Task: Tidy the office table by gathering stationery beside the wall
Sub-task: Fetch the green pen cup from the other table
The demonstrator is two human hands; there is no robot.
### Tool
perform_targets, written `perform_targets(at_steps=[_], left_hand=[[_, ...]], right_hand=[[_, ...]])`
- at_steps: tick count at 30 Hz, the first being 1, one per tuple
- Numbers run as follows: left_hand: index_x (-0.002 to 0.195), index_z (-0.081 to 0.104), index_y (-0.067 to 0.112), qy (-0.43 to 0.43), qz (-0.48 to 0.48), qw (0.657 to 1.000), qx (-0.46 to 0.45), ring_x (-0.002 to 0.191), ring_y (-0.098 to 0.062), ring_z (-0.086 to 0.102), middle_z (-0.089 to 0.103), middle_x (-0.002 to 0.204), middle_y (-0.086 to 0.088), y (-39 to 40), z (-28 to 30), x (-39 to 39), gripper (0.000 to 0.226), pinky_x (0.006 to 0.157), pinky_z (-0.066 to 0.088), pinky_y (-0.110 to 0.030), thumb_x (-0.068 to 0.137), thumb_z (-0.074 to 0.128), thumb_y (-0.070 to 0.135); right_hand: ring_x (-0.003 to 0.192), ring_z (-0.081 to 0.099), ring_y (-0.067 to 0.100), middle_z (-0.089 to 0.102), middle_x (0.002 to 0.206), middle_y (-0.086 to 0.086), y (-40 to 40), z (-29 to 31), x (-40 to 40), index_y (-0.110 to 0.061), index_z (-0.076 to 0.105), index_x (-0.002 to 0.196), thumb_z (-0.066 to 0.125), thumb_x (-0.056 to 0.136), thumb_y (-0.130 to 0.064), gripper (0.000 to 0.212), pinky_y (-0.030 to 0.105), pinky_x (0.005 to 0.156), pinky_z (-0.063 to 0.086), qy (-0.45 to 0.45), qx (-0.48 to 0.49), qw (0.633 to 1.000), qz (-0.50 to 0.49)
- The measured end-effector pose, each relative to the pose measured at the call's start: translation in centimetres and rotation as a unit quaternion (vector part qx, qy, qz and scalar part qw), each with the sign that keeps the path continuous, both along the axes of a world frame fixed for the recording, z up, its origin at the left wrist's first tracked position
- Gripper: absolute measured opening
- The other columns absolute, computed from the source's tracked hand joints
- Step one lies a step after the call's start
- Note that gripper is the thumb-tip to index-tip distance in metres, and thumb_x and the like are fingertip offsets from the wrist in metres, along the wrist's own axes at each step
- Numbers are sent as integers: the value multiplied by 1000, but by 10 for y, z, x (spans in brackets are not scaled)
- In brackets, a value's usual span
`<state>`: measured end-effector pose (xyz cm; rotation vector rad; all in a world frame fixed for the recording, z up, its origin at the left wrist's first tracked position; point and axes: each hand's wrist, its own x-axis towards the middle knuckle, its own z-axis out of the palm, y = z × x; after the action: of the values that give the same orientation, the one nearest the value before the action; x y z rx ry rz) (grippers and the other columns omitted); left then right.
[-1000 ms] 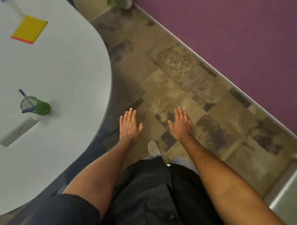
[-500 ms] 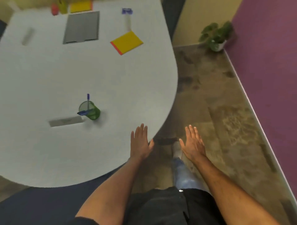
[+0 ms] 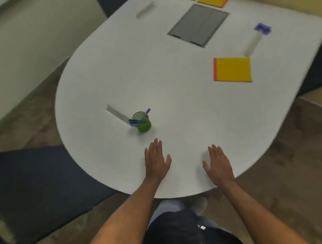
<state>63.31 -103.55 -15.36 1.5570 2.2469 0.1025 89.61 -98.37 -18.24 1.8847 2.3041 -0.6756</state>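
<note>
1. Your left hand (image 3: 156, 160) and right hand (image 3: 218, 165) both hover flat over the near rim of the white surface (image 3: 174, 97) at the bottom centre of the frame. The fingers are spread straight and hold nothing, so either hand is free to reach.
2. The green pen cup (image 3: 142, 122) stands upright just above your left hand, with blue pens leaning out of it. That makes it the closest thing to pick up, in my judgement.
3. A grey ruler-like strip (image 3: 117, 113) lies flat, its end at the cup's left side; whether the two touch is too blurred to tell.
4. The yellow notepad (image 3: 232, 69) with a red edge lies at centre right, well apart from the cup. A pale strip with a purple end (image 3: 256, 38) lies above it.
5. A grey panel (image 3: 198, 26), another pale strip (image 3: 145, 10) and a second yellow pad (image 3: 211, 2) sit at the top of the frame.
6. Nothing looks gathered yet; the stationery is scattered, so the task seems barely begun.
</note>
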Motion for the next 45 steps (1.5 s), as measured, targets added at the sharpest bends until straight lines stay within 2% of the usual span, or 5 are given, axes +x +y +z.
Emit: perform_targets(at_steps=[16,27,31,38,45], left_hand=[[158,25,13,-38,243,969,18,154,-25,20,19,168,-6,60,-38,-88,73,127,13,-47,97,51,42],[143,44,21,-180,353,900,184,124,-13,51,58,136,-2,93,-51,-111,72,106,43,-25,81,76,34],[144,42,29,-234,395,872,169,122,-14,55,60,135,3,98,-54,-115,71,98,47,-23,83,76,43],[144,44,25,-246,399,869,160,125,-20,56,60,137,0,98,-55,-113,71,103,53,-39,84,78,42],[137,50,20,-281,382,856,206,118,-17,60,64,127,1,94,-38,-90,64,97,54,-32,82,79,38]], right_hand=[[154,23,27,28,165,11,159,-4,-192,-8,30,158,54,100,-41,70,37,124,22,88,-13,979,185],[137,49,10,38,157,-13,194,-11,-282,-28,29,155,69,88,-31,79,30,110,44,239,-189,928,216],[115,51,-20,44,133,-43,194,-11,-289,-45,32,146,67,86,-28,72,13,96,43,257,-204,916,229],[118,54,0,53,142,-16,185,-9,-286,-32,36,148,71,87,-23,71,6,90,41,286,-217,909,210],[118,58,8,57,138,-6,174,12,-257,-20,42,143,72,86,-16,64,-1,88,41,314,-201,906,201]])
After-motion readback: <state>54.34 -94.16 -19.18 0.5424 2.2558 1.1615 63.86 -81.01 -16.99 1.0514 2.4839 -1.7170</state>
